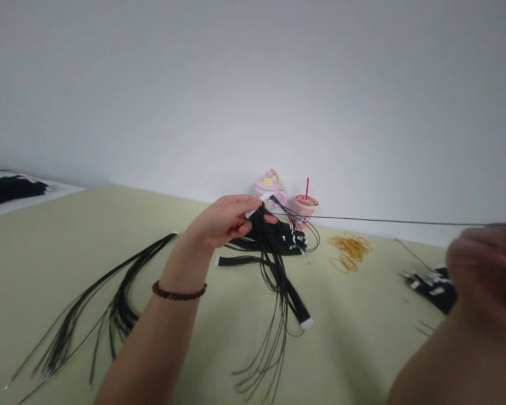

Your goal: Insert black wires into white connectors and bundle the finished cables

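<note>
Tangles are the risk I'm watching: a tug on the thin wire point(383, 221) running to my blurred right hand point(483, 259), its grip unclear, could snag the black cable bundle point(269, 247) my left hand point(221, 222) is pinching closed. I'm seeing one held bundle, one loose sheaf point(120, 309), one cup point(306, 207).

Surface noted: a pale yellow-green tabletop point(354, 343). Long thin black wires point(117, 309) lay fanned out at the left. Flat black cables point(240, 260) with white tips lay crossed near the centre. Loose amber rubber bands point(349, 250) lay just right of these; further right lay a small heap of black cables with white labels point(432, 288). A drink cup with a red straw point(307, 205) and a pink-and-yellow object point(269, 183) stood at the far edge. Type of object undetermined.
</note>
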`<state>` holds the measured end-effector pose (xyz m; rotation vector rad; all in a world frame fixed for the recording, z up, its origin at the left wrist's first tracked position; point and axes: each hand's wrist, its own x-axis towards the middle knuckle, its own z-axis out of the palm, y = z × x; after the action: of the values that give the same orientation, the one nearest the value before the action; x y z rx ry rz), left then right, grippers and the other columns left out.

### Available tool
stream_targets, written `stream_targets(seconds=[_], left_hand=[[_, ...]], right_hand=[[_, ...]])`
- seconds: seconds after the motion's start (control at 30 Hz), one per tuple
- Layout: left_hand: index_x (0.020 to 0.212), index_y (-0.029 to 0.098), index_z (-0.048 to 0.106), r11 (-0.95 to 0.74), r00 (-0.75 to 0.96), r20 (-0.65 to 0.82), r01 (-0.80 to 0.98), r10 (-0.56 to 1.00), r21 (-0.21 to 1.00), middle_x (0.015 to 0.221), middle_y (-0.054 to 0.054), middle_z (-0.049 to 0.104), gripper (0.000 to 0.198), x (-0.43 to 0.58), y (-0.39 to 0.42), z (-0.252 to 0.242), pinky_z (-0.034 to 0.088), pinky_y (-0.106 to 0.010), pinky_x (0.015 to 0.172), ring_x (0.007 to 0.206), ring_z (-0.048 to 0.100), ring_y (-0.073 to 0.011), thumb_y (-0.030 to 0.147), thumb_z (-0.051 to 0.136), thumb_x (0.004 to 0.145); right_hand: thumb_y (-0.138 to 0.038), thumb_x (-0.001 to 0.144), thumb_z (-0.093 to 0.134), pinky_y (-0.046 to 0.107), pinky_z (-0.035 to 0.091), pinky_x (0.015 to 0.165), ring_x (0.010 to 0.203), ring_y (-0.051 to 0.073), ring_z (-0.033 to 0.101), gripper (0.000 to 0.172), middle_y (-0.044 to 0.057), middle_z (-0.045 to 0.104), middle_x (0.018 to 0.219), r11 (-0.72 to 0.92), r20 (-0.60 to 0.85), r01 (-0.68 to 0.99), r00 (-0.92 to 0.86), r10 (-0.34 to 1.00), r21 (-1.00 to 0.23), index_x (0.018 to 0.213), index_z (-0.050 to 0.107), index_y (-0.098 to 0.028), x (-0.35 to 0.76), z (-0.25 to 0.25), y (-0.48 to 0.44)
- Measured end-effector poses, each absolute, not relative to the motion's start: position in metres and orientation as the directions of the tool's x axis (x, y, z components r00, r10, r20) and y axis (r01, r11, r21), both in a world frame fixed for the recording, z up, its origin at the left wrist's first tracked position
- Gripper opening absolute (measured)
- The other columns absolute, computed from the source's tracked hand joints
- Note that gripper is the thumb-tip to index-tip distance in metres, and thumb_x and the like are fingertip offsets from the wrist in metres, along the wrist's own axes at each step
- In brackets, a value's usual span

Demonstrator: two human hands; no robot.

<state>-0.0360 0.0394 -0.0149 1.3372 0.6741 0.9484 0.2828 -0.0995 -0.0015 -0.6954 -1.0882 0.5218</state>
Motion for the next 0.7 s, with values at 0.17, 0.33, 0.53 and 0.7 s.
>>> stream_targets(seconds=[0.17,0.33,0.53,0.7], left_hand=[[0.076,0.012,0.058,-0.052,0.459,0.111,-0.140,0.881,0.989,0.085,-0.014,0.075,0.018,-0.032,0.041,-0.016,0.024,-0.012,0.031,0.034,0.038,-0.0002,0.021,0.052,0.090],[0.079,0.012,0.059,-0.021,0.494,0.096,-0.155,0.864,0.988,0.086,-0.014,0.075,0.015,-0.023,0.040,-0.018,0.025,-0.013,0.031,0.035,0.040,-0.0006,0.022,0.054,0.087],[0.079,0.013,0.061,-0.013,0.536,0.081,-0.129,0.840,0.992,0.080,-0.008,0.072,0.018,-0.013,0.029,-0.017,0.024,-0.013,0.032,0.036,0.041,-0.0006,0.028,0.056,0.086],[0.078,0.013,0.062,-0.010,0.562,0.058,-0.088,0.825,0.996,0.079,-0.006,0.069,0.020,-0.010,0.019,-0.011,0.022,-0.013,0.032,0.036,0.040,0.0002,0.029,0.055,0.087]], right_hand=[[-0.036,0.077,0.073,0.025,0.036,0.034,0.052,0.009,0.046,0.004,-0.002,0.063,0.078,0.764,0.603,-0.159,0.523,0.602,-0.625,0.075,0.072,-0.033,0.257,0.011,-0.085],[-0.022,0.073,0.074,0.026,0.030,0.041,0.047,0.010,0.044,0.001,-0.002,0.057,0.054,0.676,0.718,0.291,0.465,0.518,-0.676,0.073,0.074,-0.024,0.210,-0.003,-0.065],[-0.026,0.082,0.060,0.023,0.031,0.046,0.046,0.008,0.044,0.021,-0.004,0.051,0.050,0.494,0.704,0.599,0.172,0.689,-0.630,0.063,0.061,-0.017,0.156,-0.031,-0.040],[-0.028,0.083,0.057,0.023,0.033,0.049,0.048,0.009,0.048,0.021,-0.002,0.055,0.053,0.455,0.683,0.659,0.124,0.720,-0.599,0.066,0.062,-0.016,0.159,-0.036,-0.032]])
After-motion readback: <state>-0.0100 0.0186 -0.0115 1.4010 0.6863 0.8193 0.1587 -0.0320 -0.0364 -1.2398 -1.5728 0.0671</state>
